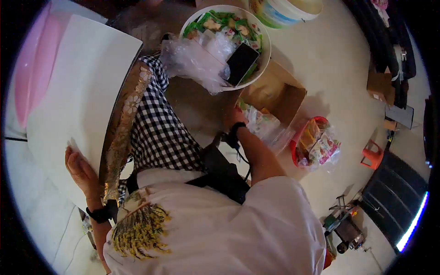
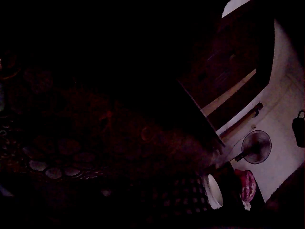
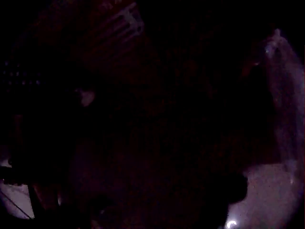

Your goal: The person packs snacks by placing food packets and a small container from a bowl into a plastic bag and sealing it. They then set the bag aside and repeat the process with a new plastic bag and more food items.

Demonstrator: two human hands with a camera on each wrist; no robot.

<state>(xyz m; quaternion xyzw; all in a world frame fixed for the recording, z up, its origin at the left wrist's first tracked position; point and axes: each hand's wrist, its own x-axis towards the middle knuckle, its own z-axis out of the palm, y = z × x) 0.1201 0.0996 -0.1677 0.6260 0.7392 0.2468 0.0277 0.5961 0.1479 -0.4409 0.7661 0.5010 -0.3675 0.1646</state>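
My left hand [image 1: 80, 172] rests on the white tabletop [image 1: 87, 68] near its edge, fingers extended. Low beside the cardboard box [image 1: 293, 98], my right hand [image 1: 235, 118] reaches down at clear plastic packets [image 1: 261, 120] that lie against the box's near side. Its fingers are mostly hidden, and I cannot tell whether they grip a packet. Just beyond is a white bucket [image 1: 268, 55] holding green-wrapped packets, a crumpled clear plastic bag [image 1: 195, 59] and a black phone [image 1: 242, 64] on top. Both wrist views are very dark and show neither hand clearly.
Right of the box, a red basket [image 1: 294, 153] holds several wrapped packets. Another white tub [image 1: 284, 13] stands at the top. A pink basin [image 1: 36, 68] lies at the far left, and an orange stool [image 1: 371, 155] stands to the right. A fan [image 2: 256, 147] shows in the left wrist view.
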